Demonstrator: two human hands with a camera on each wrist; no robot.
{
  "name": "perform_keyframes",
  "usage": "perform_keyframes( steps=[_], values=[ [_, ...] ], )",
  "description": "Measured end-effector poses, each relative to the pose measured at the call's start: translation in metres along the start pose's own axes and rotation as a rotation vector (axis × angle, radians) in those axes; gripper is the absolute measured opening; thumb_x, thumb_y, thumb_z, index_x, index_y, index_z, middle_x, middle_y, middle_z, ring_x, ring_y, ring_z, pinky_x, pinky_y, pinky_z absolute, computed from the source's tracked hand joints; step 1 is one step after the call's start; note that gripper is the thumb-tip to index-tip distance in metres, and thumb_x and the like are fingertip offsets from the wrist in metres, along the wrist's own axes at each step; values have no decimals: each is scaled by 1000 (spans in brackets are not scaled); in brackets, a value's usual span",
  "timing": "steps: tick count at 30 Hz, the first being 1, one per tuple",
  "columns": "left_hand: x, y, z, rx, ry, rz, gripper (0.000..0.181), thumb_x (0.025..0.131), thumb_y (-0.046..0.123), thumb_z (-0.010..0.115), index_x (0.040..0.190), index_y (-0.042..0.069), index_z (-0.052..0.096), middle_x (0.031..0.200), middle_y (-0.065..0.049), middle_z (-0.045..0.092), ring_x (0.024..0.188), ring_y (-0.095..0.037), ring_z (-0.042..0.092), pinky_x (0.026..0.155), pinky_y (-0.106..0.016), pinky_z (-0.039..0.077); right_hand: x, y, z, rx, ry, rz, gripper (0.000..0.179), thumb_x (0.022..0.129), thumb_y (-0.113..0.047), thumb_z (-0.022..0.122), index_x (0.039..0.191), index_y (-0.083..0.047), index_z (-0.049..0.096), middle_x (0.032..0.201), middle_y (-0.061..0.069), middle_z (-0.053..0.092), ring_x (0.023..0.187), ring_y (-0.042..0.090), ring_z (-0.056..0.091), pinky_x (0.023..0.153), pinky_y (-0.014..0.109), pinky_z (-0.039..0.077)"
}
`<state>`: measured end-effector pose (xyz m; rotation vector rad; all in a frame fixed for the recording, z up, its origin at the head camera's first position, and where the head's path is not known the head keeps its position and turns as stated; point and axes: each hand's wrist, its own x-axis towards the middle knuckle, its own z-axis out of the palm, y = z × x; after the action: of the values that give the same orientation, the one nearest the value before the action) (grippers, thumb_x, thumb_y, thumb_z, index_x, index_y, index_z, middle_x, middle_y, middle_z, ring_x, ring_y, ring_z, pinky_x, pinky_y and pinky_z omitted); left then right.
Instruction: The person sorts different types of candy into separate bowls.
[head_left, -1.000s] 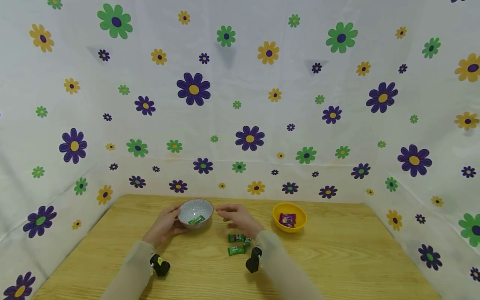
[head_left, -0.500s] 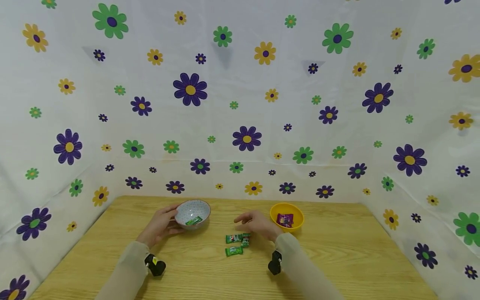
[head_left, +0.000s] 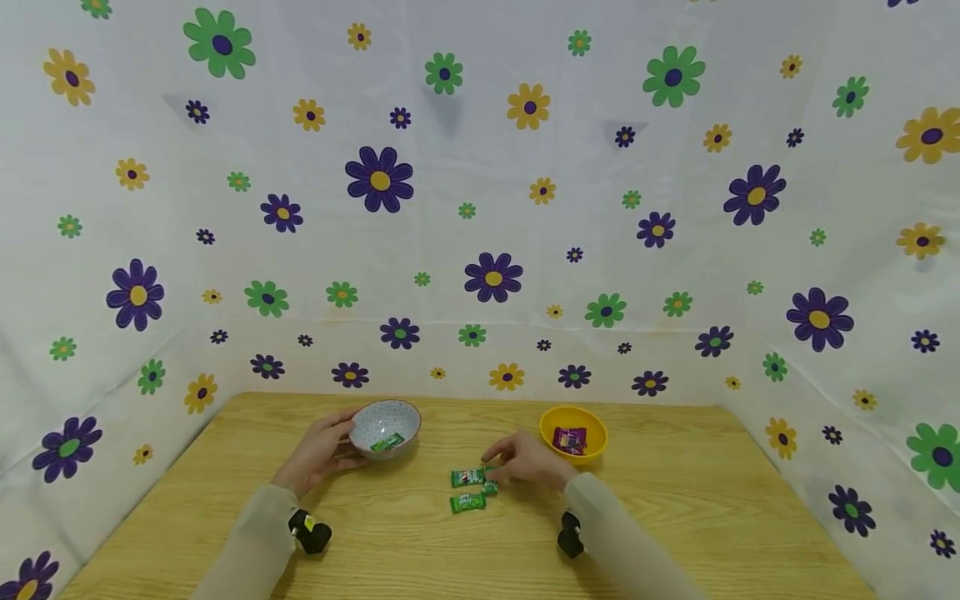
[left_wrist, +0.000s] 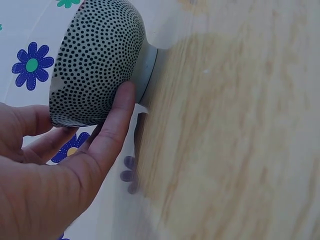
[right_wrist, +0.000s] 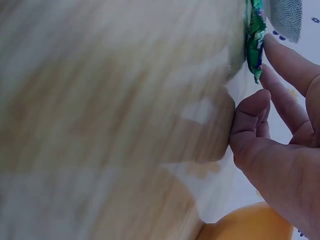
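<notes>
A speckled bowl point(head_left: 385, 410) with green-wrapped candy point(head_left: 387, 442) inside stands at the back left of the table. My left hand point(head_left: 318, 450) holds it by its left side. In the left wrist view the thumb presses the dotted outside of the bowl point(left_wrist: 97, 60) near its foot, with the fingers by the rim. Several green-wrapped candies point(head_left: 468, 502) lie mid-table. My right hand point(head_left: 534, 461) is low over the rightmost candy point(head_left: 490, 487), partly covering the group. In the right wrist view its fingertips meet a green candy wrapper point(right_wrist: 255, 42), while the bent thumb stays apart from it.
A yellow bowl point(head_left: 596, 454) holding purple-wrapped candies point(head_left: 570, 440) stands just beyond my right hand. Flower-patterned white cloth point(head_left: 450, 242) hangs behind the wooden table point(head_left: 697, 500) and along both sides.
My right hand has moved from beside the speckled bowl rightward, then down to the green candies. The left hand keeps holding the bowl. The head view has shifted slightly.
</notes>
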<state>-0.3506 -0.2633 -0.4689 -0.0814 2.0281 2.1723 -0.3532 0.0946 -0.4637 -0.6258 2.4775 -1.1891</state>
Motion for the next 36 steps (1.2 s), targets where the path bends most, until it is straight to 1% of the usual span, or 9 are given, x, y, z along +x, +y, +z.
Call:
perform_keyframes(
  steps=[5, 9, 12, 14, 17, 21, 28, 31, 36],
  values=[
    [0, 0, -1, 12, -14, 13, 45, 100, 19, 30, 142, 4, 23, 132, -27, 31, 104, -33, 50, 83, -46, 48, -2, 1, 2, -60, 16, 21, 22, 77, -23, 73, 97, -15, 68, 84, -1, 59, 75, 16, 49, 68, 27, 43],
    [-1, 0, -1, 25, -3, 17, 46, 100, 19, 30, 142, 3, 21, 132, -26, 30, 105, -34, 49, 83, -46, 48, -2, -1, 5, -74, 28, 34, 19, 76, -21, 74, 92, -13, 68, 83, -2, 59, 76, 16, 48, 69, 28, 43],
    [-1, 0, 0, 30, 7, 12, 47, 99, 19, 31, 142, 3, 21, 133, -26, 30, 106, -36, 48, 83, -46, 48, -3, -3, 6, -81, 35, 60, 16, 76, -20, 74, 89, -12, 69, 83, -2, 59, 76, 16, 49, 70, 29, 43],
    [-1, -1, 1, 34, -1, 4, 47, 99, 19, 31, 143, 3, 19, 134, -26, 28, 108, -37, 47, 84, -46, 47, -4, -3, 6, -94, 39, 74, 16, 76, -20, 74, 89, -13, 69, 84, -3, 59, 76, 16, 49, 71, 30, 44],
    [0, -2, 2, 45, 4, -8, 46, 100, 18, 29, 143, 3, 19, 135, -26, 28, 109, -37, 45, 83, -46, 47, -5, -3, 6, -100, 32, 76, 16, 76, -21, 74, 90, -13, 69, 85, -4, 60, 77, 16, 50, 73, 30, 45],
    [1, -1, 4, 37, 0, -1, 47, 100, 18, 28, 143, 3, 19, 136, -26, 26, 112, -39, 42, 83, -46, 47, -6, -3, 3, -87, 39, 88, 15, 77, -20, 72, 90, -12, 70, 84, -3, 61, 77, 17, 50, 73, 31, 45],
    [-3, -3, 2, 37, -11, 10, 47, 100, 20, 27, 144, 4, 17, 137, -26, 24, 117, -40, 38, 84, -45, 47, -4, -4, 5, -47, 41, 123, 16, 79, -20, 71, 92, -11, 69, 87, -2, 60, 78, 18, 51, 75, 32, 46],
    [-3, -3, 2, 35, -3, 4, 48, 100, 20, 27, 144, 4, 16, 137, -26, 24, 117, -40, 38, 85, -44, 47, -3, -3, 4, -38, 43, 123, 16, 80, -21, 70, 92, -11, 69, 87, -2, 60, 78, 18, 51, 74, 31, 45],
    [-2, -2, 4, 34, 4, 9, 47, 100, 20, 28, 143, 4, 18, 134, -26, 28, 112, -39, 43, 84, -43, 48, -4, 2, 2, -15, 45, 107, 18, 80, -22, 70, 93, -10, 68, 87, -1, 61, 77, 17, 50, 70, 29, 44]
  ],
)
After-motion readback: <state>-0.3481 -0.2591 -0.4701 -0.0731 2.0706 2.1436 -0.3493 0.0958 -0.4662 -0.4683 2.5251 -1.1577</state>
